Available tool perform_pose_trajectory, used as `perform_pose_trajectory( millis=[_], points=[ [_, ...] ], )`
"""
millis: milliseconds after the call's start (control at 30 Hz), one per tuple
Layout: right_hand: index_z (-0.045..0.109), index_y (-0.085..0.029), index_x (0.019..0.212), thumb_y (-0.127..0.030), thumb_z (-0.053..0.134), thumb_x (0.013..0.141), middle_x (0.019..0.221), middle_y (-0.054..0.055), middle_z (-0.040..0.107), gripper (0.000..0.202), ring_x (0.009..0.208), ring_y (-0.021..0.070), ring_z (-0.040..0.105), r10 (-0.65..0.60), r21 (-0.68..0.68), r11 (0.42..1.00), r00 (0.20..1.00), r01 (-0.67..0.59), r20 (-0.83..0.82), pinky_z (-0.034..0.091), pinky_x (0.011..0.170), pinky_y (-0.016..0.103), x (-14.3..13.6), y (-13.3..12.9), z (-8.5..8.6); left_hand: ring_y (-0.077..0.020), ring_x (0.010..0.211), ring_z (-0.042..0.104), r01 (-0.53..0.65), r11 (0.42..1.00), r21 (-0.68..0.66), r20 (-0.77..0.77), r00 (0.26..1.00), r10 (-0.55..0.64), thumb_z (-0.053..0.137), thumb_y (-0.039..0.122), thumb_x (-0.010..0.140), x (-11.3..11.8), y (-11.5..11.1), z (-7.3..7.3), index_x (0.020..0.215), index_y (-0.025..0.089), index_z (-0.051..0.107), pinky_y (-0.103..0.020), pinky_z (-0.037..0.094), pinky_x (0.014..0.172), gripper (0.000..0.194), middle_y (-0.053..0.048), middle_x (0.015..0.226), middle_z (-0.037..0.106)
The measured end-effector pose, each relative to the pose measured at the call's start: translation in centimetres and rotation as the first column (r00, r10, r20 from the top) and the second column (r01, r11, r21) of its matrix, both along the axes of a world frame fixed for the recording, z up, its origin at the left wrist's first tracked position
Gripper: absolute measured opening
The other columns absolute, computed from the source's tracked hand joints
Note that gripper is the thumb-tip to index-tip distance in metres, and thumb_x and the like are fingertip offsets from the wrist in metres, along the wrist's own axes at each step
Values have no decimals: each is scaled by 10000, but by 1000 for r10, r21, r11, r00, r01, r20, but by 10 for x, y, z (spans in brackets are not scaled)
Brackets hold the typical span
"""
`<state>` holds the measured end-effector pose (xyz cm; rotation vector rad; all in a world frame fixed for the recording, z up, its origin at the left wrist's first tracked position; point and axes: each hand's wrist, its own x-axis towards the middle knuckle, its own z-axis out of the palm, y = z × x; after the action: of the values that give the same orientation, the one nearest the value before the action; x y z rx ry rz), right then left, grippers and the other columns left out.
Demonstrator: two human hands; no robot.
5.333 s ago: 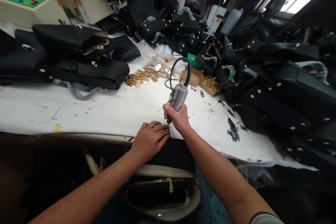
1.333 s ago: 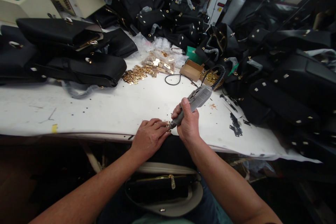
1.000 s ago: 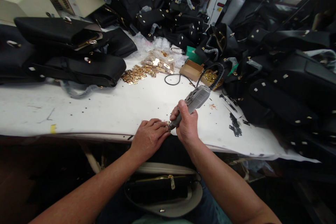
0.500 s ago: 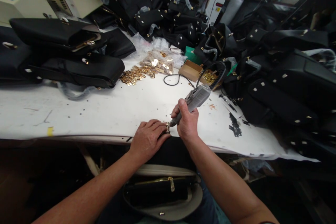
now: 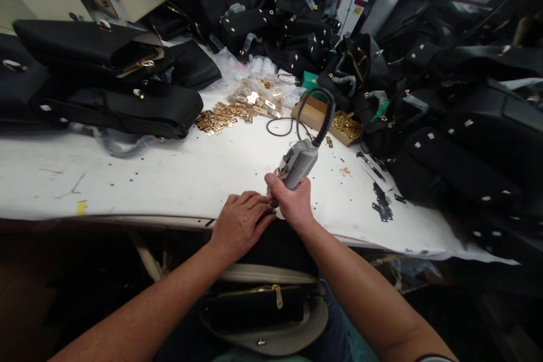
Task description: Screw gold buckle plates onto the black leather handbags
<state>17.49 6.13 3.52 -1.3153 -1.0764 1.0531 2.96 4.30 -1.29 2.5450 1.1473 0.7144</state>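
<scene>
My right hand [image 5: 292, 199] is wrapped around a grey electric screwdriver [image 5: 299, 161], tilted with its tip down toward my left fingertips. A black cord loops up from its top end. My left hand [image 5: 242, 220] holds the flap of a black handbag [image 5: 286, 246] at the table's front edge, its fingers closed beside a small metal clasp. That clasp is now mostly hidden by both hands. The open handbag body rests toward my lap, showing a pale lining and a gold zipper [image 5: 276, 294].
Loose gold metal plates [image 5: 218, 119] lie on the white table [image 5: 169, 175]. A cardboard box [image 5: 314, 113] with small brass-coloured pieces stands behind the screwdriver. Black bags [image 5: 127, 110] are piled left, back and right. Black flat parts [image 5: 382, 203] lie to the right.
The screwdriver has swung more upright and shifted left, and my right hand has moved in against my left fingers, covering the clasp. My left hand has hardly moved.
</scene>
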Motion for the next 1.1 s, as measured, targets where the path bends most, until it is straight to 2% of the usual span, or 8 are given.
perform_pose_trajectory(
  millis=[200,433,633,767,900,1000,1033,1100],
  points=[
    [566,-169,603,-381,743,722,583,-29,535,301,526,96,450,143,33,988,979,-149,149,406,521,232,-6,6,6,-291,1100,580,-20,999,29,-8,1000,20,591,373,968,-2,-1,-3,1112,189,641,-448,414,830,239,-84,1156,702],
    [519,-183,592,-378,726,731,556,-41,489,317,506,91,420,169,14,985,982,-171,87,390,502,233,-6,6,0,-274,1052,548,-27,999,-18,7,1000,27,567,400,978,-3,0,-7,1052,206,674,-437,424,858,234,-73,1113,679],
    [512,-188,586,-410,743,727,530,-41,493,350,487,93,425,125,21,992,991,-126,41,374,482,234,-5,1,-2,-271,1049,542,33,998,-46,-74,997,-37,648,419,928,-9,-3,7,1048,235,702,-450,431,878,226,-65,1113,660],
    [551,-179,632,-561,725,757,516,-17,535,438,461,108,469,150,15,989,986,-149,-76,387,466,238,2,9,-2,-286,1049,558,17,999,-35,-198,980,-24,706,381,887,-12,-12,23,1040,211,696,-468,441,882,229,-66,1090,669],
    [556,-194,833,-670,608,831,579,-37,528,478,482,123,507,-9,96,995,973,32,-231,422,491,246,21,25,9,-284,1007,579,-24,999,-31,-213,977,17,697,378,894,-11,-20,25,1048,209,684,-448,468,841,229,-66,1059,671],
    [566,-203,958,-695,548,865,672,-20,570,501,557,146,545,-67,67,996,994,61,92,435,541,258,45,36,16,-275,964,606,-39,998,-39,-202,979,30,691,365,899,-11,-23,18,1045,211,680,-425,494,823,212,-65,1006,671],
    [579,-206,982,-686,542,874,720,-5,597,494,606,158,564,-40,35,999,957,31,288,441,575,266,53,39,15,-267,944,621,-43,998,-44,-189,981,34,693,354,898,-12,-24,16,1048,211,678,-412,504,816,207,-63,989,675],
    [619,-219,1035,-630,546,901,852,31,646,438,740,189,596,70,-63,997,760,-38,646,448,665,288,67,41,10,-250,906,652,-53,998,-43,-143,989,47,699,342,894,-15,-29,14,1051,211,676,-388,524,803,206,-57,968,689]
  ],
)
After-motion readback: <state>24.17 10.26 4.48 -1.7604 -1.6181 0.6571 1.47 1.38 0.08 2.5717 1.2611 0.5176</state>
